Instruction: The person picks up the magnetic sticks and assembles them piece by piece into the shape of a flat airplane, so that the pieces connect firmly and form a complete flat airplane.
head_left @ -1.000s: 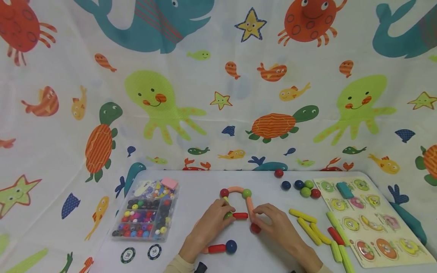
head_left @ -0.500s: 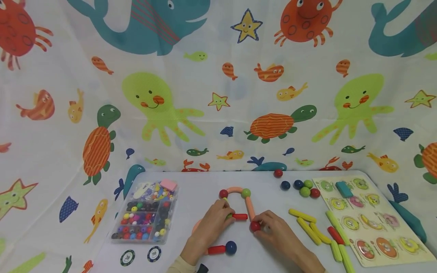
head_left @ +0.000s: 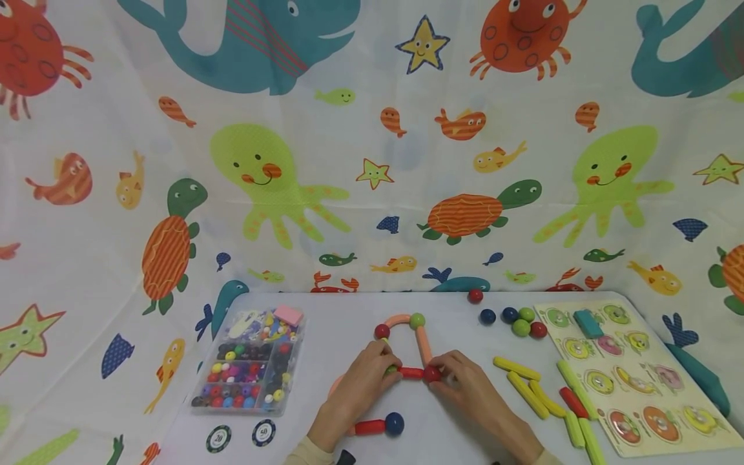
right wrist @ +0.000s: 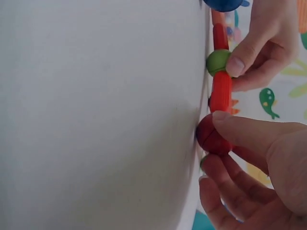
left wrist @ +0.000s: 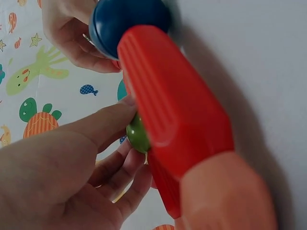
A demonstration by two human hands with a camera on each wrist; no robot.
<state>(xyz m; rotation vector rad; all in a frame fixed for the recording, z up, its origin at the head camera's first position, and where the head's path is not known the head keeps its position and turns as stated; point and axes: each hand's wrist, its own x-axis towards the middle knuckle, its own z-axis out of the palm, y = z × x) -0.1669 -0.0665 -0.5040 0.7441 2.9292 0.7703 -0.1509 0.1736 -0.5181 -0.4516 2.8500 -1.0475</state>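
Red rod runs crosswise. Left hand pinches green ball at its left end; right hand pinches red ball against its right end.

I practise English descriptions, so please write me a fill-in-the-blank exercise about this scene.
Between the green ball and the red ball lies a bar coloured ____.
The right hand pinches the red ball, while the left hand holds the ____ ball.
In the head view, the bead box lies on the ____ side of the table.
The table holds ____ round chips.

Missing words: red; green; left; two.
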